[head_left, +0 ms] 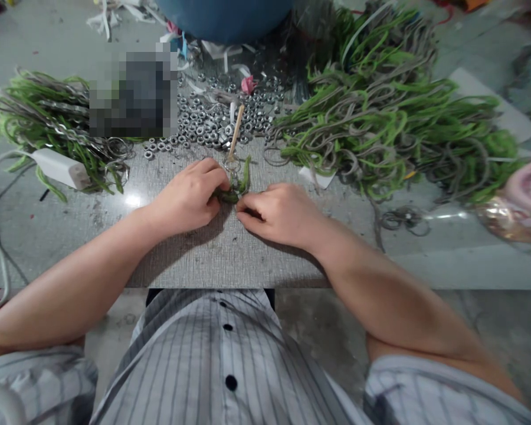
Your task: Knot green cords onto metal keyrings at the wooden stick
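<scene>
My left hand is closed on a short green cord just above the tabletop. My right hand pinches at the right side of the same cord, thumb and forefinger close together. One end of the green cord sticks up between the hands. Right behind it lies a small metal ring, partly hidden. A thin wooden stick points away from me beyond the ring. Past the fingers, many loose metal nuts are spread over the table.
A large heap of green and grey cords lies to the right. On the left are more cords, metal chains and a white charger with its cable. A blue container stands at the back. The grey table ends near my shirt.
</scene>
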The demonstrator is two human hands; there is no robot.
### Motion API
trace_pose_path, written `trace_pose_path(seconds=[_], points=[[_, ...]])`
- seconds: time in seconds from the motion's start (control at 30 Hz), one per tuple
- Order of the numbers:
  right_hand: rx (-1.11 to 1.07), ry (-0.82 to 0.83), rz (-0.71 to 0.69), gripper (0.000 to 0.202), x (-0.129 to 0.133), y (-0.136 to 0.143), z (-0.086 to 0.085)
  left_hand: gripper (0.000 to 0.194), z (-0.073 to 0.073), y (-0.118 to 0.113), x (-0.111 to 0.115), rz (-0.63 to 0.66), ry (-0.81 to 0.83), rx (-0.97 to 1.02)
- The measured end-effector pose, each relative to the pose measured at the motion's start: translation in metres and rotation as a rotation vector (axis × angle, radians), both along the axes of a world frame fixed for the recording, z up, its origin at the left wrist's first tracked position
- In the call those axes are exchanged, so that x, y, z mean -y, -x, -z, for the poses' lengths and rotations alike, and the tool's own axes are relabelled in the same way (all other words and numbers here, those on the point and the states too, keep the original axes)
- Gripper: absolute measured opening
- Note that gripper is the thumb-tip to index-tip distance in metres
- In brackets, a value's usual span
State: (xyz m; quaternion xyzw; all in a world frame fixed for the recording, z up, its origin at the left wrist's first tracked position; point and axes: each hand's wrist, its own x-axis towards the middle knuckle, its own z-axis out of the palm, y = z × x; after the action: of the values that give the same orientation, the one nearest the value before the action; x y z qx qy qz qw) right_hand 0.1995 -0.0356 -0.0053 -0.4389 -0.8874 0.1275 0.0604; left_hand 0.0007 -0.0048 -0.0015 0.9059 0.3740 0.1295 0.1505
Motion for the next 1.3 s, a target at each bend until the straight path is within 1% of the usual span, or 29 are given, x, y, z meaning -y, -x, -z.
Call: trace_pose_path(seconds=[0.17,0.27,0.47,0.6,0.67,0.73,0.83,0.93,1.0,1.07,1.1,1.17,1.23,1.3], points=[[-0.036,0.067,-0.021,0.018,0.000,-0.002,-0.003,0.017,0.003,0.002,-0.004,-0.021,-0.044,-0.071],[-0.051,0.097,-0.023,0.017,0.000,-0.004,-0.005,0.018,0.004,0.002,-0.005,-0.042,-0.079,-0.115],[-0.086,0.165,-0.080,0.014,0.001,-0.005,-0.006,0.020,0.005,-0.002,-0.005,-0.144,-0.101,-0.202],[-0.095,0.223,-0.114,0.014,0.002,-0.005,-0.008,0.020,0.009,-0.003,-0.006,-0.204,-0.149,-0.167],[-0.101,0.236,-0.142,0.014,0.003,-0.006,-0.009,0.020,0.011,-0.003,-0.006,-0.223,-0.177,-0.119],[-0.106,0.240,-0.171,0.015,0.003,-0.006,-0.009,0.021,0.012,-0.004,-0.007,-0.240,-0.192,-0.116],[-0.100,0.242,-0.198,0.017,0.003,-0.006,-0.009,0.022,0.012,-0.006,-0.006,-0.269,-0.193,-0.159],[-0.101,0.238,-0.205,0.017,0.002,-0.007,-0.009,0.020,0.009,-0.008,-0.003,-0.276,-0.178,-0.122],[-0.142,0.228,-0.208,0.017,0.002,-0.007,-0.008,0.023,0.006,-0.009,0.003,-0.260,-0.163,-0.099],[-0.229,0.169,-0.167,0.021,0.001,-0.008,-0.007,0.032,0.003,-0.010,0.009,-0.230,-0.148,-0.068],[-0.279,0.112,-0.113,0.023,0.001,-0.008,-0.007,0.037,0.003,-0.011,0.013,-0.198,-0.131,-0.041],[-0.354,-0.026,0.042,0.025,-0.001,-0.009,-0.005,0.043,0.004,-0.012,0.018,-0.163,-0.090,0.002],[-0.370,-0.135,0.165,0.025,-0.003,-0.010,-0.003,0.047,0.006,-0.013,0.020,-0.137,-0.058,0.029],[-0.344,-0.177,0.187,0.026,-0.006,-0.010,0.001,0.052,0.010,-0.013,0.020,-0.122,-0.036,0.033]])
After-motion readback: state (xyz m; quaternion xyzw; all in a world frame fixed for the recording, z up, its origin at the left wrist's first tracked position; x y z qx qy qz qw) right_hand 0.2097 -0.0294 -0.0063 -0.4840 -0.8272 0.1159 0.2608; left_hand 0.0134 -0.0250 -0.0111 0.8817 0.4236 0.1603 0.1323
